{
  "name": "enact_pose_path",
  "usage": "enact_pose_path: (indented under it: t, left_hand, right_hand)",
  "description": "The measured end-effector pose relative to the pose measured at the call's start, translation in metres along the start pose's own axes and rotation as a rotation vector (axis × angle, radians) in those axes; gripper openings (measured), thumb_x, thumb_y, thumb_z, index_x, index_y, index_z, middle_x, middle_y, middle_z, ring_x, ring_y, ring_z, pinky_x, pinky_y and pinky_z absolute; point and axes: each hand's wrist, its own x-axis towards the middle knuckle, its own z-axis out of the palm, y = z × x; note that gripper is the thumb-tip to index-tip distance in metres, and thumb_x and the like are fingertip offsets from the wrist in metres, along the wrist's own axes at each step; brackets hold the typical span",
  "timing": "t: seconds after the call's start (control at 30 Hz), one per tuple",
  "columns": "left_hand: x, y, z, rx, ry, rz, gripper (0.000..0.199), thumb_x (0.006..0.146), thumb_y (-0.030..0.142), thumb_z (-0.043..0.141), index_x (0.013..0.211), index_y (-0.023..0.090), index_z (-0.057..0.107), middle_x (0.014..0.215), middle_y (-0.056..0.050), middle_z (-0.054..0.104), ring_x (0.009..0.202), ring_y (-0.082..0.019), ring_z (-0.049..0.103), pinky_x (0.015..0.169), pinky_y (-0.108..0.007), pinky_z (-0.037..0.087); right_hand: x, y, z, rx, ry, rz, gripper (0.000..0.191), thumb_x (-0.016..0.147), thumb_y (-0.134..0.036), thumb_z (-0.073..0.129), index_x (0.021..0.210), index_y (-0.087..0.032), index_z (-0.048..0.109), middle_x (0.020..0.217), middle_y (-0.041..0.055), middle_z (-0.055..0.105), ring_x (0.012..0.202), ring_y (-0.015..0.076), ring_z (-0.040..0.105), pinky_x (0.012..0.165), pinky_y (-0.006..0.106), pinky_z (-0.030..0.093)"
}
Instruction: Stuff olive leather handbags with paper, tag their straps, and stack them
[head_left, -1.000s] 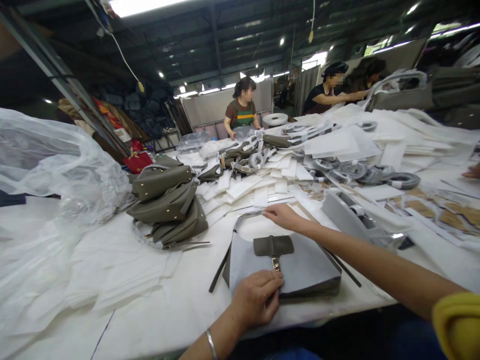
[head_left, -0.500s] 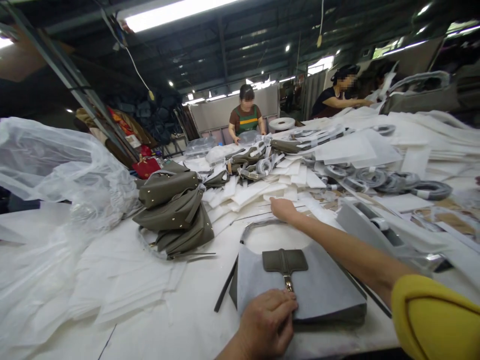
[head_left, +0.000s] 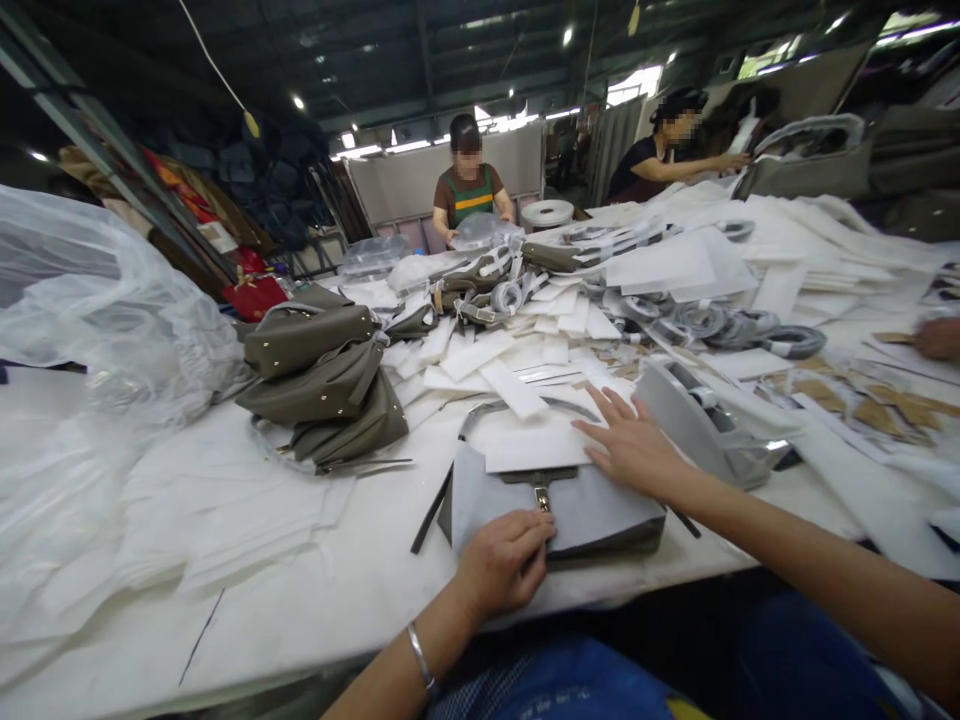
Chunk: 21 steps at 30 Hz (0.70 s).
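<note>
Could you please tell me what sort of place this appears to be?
It looks like a bag workshop, probably in a factory: stacked olive bags, heaped white sheets and an aproned co-worker across the worktable suggest so.

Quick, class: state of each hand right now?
Left hand: closed, at the gold buckle; grip unclear.
Right hand: open, fingers spread, by the white sheet.

At five o'clock, dark olive is shown by the handbag (head_left: 626,538), its front covered in grey paper (head_left: 600,505); gold is borne by its buckle (head_left: 541,497), plain white by the sheet (head_left: 532,445). Olive is repeated at nine by the stacked bags (head_left: 315,375), dotted with gold studs (head_left: 324,399). At twelve, a green apron (head_left: 474,190) is crossed by a yellow stripe (head_left: 474,205). At ten, a small bag (head_left: 255,297) is coloured red. At seven, the white counter (head_left: 300,620) is marked by a dark line (head_left: 201,637).
</note>
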Motion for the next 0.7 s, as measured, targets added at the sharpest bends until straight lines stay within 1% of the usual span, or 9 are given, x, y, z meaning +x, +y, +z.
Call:
enact_pose_path:
  t: [0.03,0.07,0.13,0.23,0.33,0.4,0.5,0.6,0.7]
  left_hand:
    - [0.0,0.0,0.0,0.001,-0.002,0.002,0.036,0.087,0.013,0.053,0.121,0.018,0.064,0.123,-0.008,0.071,0.115,-0.018,0.066,0.103,-0.033,0.054]
    - [0.0,0.0,0.0,0.003,-0.005,0.003,0.036,0.087,0.013,0.053,0.121,0.018,0.064,0.123,-0.008,0.071,0.115,-0.018,0.066,0.103,-0.032,0.053]
    - [-0.001,0.0,0.0,0.01,-0.011,0.006,0.035,0.088,0.014,0.053,0.121,0.018,0.064,0.123,-0.008,0.07,0.115,-0.018,0.066,0.104,-0.033,0.053]
    - [-0.001,0.0,-0.001,0.014,-0.019,0.01,0.034,0.089,0.015,0.052,0.121,0.018,0.064,0.124,-0.009,0.07,0.116,-0.019,0.065,0.105,-0.035,0.052]
    - [-0.001,0.0,-0.001,0.013,-0.019,0.015,0.034,0.089,0.015,0.052,0.119,0.017,0.065,0.123,-0.009,0.071,0.114,-0.019,0.067,0.103,-0.035,0.054]
    - [-0.002,-0.001,-0.001,0.01,-0.018,0.013,0.034,0.089,0.015,0.052,0.12,0.017,0.065,0.122,-0.009,0.071,0.113,-0.02,0.067,0.101,-0.035,0.055]
    - [-0.004,0.0,-0.001,0.015,-0.036,-0.013,0.034,0.089,0.016,0.052,0.12,0.018,0.065,0.117,-0.008,0.073,0.103,-0.019,0.071,0.093,-0.032,0.059]
    - [-0.005,0.0,0.0,0.041,-0.06,-0.043,0.033,0.089,0.017,0.053,0.12,0.019,0.066,0.111,-0.006,0.075,0.09,-0.019,0.074,0.083,-0.031,0.061]
    - [-0.007,-0.001,0.001,0.051,-0.068,-0.044,0.034,0.089,0.018,0.053,0.121,0.02,0.065,0.108,-0.006,0.076,0.087,-0.019,0.074,0.081,-0.03,0.061]
  right_hand:
    - [0.0,-0.005,0.003,-0.043,0.009,-0.091,0.043,0.088,-0.026,0.059,0.131,-0.028,0.064,0.161,0.0113,0.03,0.146,0.0413,0.027,0.115,0.065,0.021]
    - [0.001,-0.009,0.005,-0.047,-0.024,-0.183,0.045,0.089,-0.028,0.06,0.134,-0.029,0.061,0.161,0.0112,0.031,0.147,0.0398,0.027,0.115,0.065,0.019]
    - [0.005,-0.011,0.01,0.013,-0.149,-0.317,0.053,0.092,-0.037,0.06,0.143,-0.029,0.052,0.155,0.0129,0.041,0.142,0.036,0.037,0.114,0.06,0.025]
    - [0.012,-0.008,0.01,0.074,-0.242,-0.361,0.056,0.095,-0.04,0.057,0.148,-0.027,0.045,0.148,0.0146,0.051,0.133,0.0327,0.049,0.108,0.053,0.037]
    - [0.009,-0.011,0.002,0.052,-0.194,-0.384,0.047,0.099,-0.025,0.047,0.146,-0.027,0.049,0.14,0.0124,0.059,0.124,0.0288,0.057,0.103,0.046,0.043]
    - [-0.002,-0.02,-0.004,0.019,-0.117,-0.401,0.051,0.096,-0.014,0.044,0.146,-0.028,0.049,0.139,0.0102,0.061,0.121,0.0269,0.059,0.1,0.044,0.045]
    - [-0.025,-0.038,-0.002,-0.034,-0.03,-0.436,0.063,0.089,-0.004,0.046,0.146,-0.029,0.047,0.145,0.0073,0.055,0.128,0.0277,0.054,0.106,0.047,0.04]
    - [-0.046,-0.05,0.012,-0.053,-0.044,-0.465,0.065,0.087,-0.004,0.049,0.148,-0.026,0.044,0.151,0.008,0.049,0.136,0.0314,0.046,0.109,0.053,0.036]
    - [-0.057,-0.051,0.024,-0.026,-0.059,-0.466,0.059,0.093,-0.02,0.054,0.15,-0.025,0.04,0.155,0.0095,0.043,0.14,0.0338,0.041,0.111,0.057,0.033]
